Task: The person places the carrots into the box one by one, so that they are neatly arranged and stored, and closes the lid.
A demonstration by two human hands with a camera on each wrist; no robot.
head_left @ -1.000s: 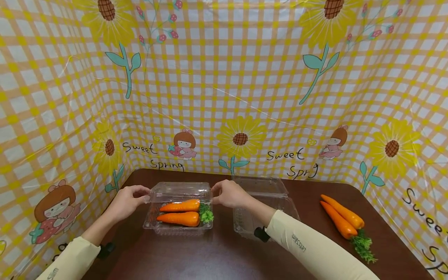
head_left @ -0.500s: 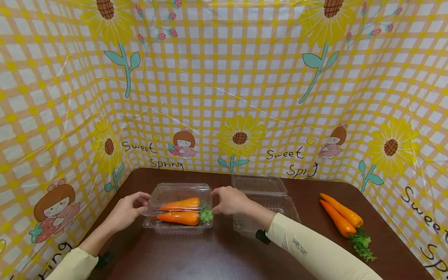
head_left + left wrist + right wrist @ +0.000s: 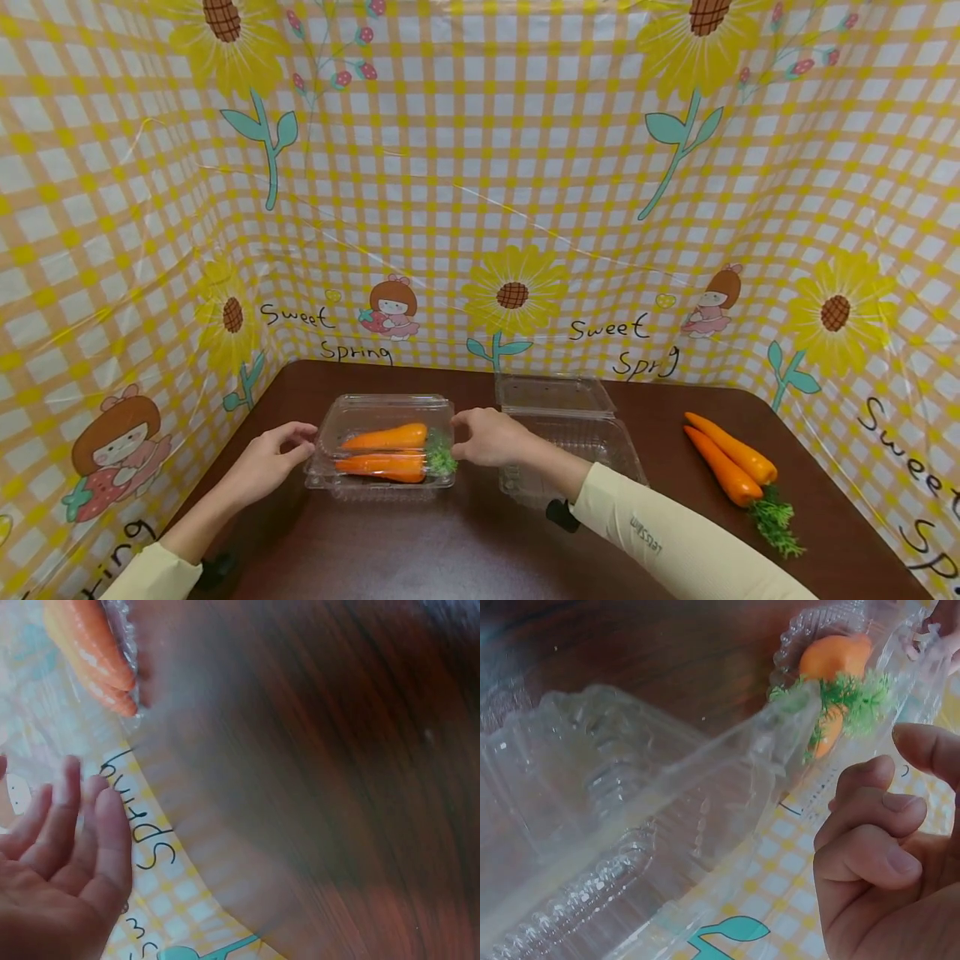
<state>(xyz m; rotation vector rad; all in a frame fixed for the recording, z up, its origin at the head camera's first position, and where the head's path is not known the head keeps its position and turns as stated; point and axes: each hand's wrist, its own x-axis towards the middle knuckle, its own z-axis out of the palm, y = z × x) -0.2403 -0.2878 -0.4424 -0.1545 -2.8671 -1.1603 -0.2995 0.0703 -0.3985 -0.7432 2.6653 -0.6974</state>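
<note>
A clear clamshell box (image 3: 379, 492) holds two carrots (image 3: 386, 436) with green tops (image 3: 441, 457). Its hinged lid (image 3: 363, 412) lies tilted low above them. My left hand (image 3: 266, 462) is at the lid's left side, fingertips at its edge; in the left wrist view its fingers are loosely bent, with no plastic plainly visible between them. At the right side of the lid is my right hand (image 3: 491, 437), thumb and forefinger spread apart beside the edge. In the right wrist view, its other fingers (image 3: 874, 840) are bent inward. Clear plastic makes exact contact hard to see.
A second clear clamshell box (image 3: 570, 450) stands open to the right, partly behind my right forearm. Two more carrots (image 3: 731, 467) with green tops lie on the dark table (image 3: 450, 550) at the right. A checked cloth (image 3: 465, 192) surrounds the table.
The lid has swung forward and down over the carrots. Both hands have come down with it along its sides, and the left hand's fingers look looser.
</note>
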